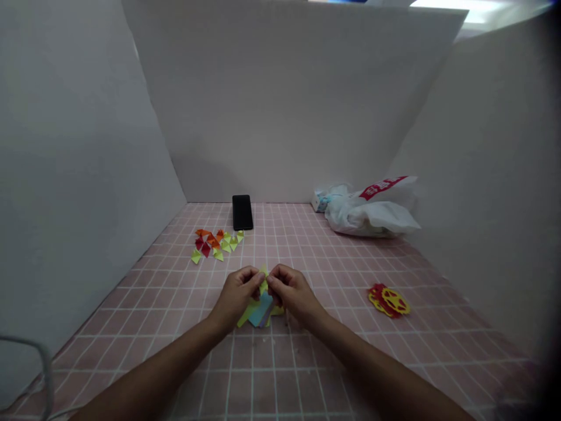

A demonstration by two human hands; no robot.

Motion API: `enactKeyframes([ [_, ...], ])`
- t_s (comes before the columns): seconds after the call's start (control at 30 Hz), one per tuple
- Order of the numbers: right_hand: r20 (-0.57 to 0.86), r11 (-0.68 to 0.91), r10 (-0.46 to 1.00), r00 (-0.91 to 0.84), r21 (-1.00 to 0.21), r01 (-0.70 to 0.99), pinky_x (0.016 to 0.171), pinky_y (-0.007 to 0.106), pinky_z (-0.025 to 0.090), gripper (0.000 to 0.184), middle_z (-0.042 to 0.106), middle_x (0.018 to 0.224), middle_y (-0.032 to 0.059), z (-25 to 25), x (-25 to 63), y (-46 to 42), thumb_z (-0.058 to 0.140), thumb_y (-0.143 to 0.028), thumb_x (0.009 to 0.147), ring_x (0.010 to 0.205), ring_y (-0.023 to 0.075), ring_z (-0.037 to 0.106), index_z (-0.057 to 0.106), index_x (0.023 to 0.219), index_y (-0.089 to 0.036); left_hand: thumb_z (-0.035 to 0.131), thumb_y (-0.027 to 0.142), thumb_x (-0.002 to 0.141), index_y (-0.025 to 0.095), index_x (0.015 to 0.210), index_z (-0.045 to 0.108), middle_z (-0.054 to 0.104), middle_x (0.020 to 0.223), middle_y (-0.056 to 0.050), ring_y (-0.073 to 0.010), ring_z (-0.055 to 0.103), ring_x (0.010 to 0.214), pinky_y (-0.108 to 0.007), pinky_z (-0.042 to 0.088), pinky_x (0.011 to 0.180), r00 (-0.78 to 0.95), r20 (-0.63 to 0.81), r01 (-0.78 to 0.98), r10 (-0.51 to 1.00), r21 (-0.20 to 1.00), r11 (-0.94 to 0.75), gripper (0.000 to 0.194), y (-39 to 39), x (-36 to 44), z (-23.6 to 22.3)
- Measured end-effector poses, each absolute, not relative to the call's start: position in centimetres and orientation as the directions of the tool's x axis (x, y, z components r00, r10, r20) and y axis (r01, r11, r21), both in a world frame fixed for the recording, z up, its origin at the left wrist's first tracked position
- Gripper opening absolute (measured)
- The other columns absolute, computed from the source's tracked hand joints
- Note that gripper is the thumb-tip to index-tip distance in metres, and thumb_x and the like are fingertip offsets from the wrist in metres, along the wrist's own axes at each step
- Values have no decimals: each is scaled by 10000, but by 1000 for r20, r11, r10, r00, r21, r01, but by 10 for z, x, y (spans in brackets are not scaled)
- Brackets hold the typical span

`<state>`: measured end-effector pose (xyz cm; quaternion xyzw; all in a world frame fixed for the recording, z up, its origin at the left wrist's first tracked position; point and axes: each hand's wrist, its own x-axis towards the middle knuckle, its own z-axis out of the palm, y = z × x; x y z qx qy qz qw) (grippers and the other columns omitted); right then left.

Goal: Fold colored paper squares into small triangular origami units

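Hands: left hand (pixel 236 295) and right hand (pixel 291 292) pinching one small yellow-green paper piece (pixel 263 279), fingertips closed.
Under: loose paper sheets (pixel 259 313).
Risk: fold slipping, grip tiny.

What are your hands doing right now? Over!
Left hand and right hand both pinching a small yellow-green paper piece. Loose paper sheets lie under the hands. Nothing between them.

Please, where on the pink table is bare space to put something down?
Bare patches: between the phone and the plastic bag; between the right hand and the red-yellow paper ring; the near table between the forearms. Crowded: the folded triangles and paper sheets under the left hand.
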<state>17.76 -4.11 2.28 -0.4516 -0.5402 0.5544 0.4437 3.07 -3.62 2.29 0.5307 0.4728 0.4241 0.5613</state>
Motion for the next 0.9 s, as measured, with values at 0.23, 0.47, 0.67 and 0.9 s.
enactKeyframes([
  [0.23,44,49,978,-206,-999,18,404,194,349,166,508,535,-57,27,177,-37,568,-287,777,412,71,455,475,681,-189,628,389,740,154,643,554,491,558,40,-89,434,506,-210,355,514,161,-47,7,986,999,47,265,-32,35,28],
  [0.47,-204,-210,966,-158,-978,-20,446,205,395,133,591,599,-17,31,189,-13,579,-283,761,443,81,510,516,719,-175,721,381,647,154,628,546,459,515,63,-58,383,431,-190,291,430,60,-29,-112,998,993,36,288,-6,31,21],
  [0.67,-271,-271,960,-70,-962,14,482,209,401,155,556,554,-14,26,211,8,612,-246,722,467,81,499,498,651,-169,725,399,635,164,680,527,438,482,82,-53,374,377,-180,279,389,60,-72,-170,996,982,81,311,14,32,3],
  [0.9,-105,-99,980,-168,-994,42,498,206,394,99,544,573,-42,33,176,0,621,-226,708,496,81,495,548,679,-166,714,375,674,153,746,550,532,630,55,-62,488,472,-186,381,471,114,24,-221,993,975,2,285,0,36,7],
])
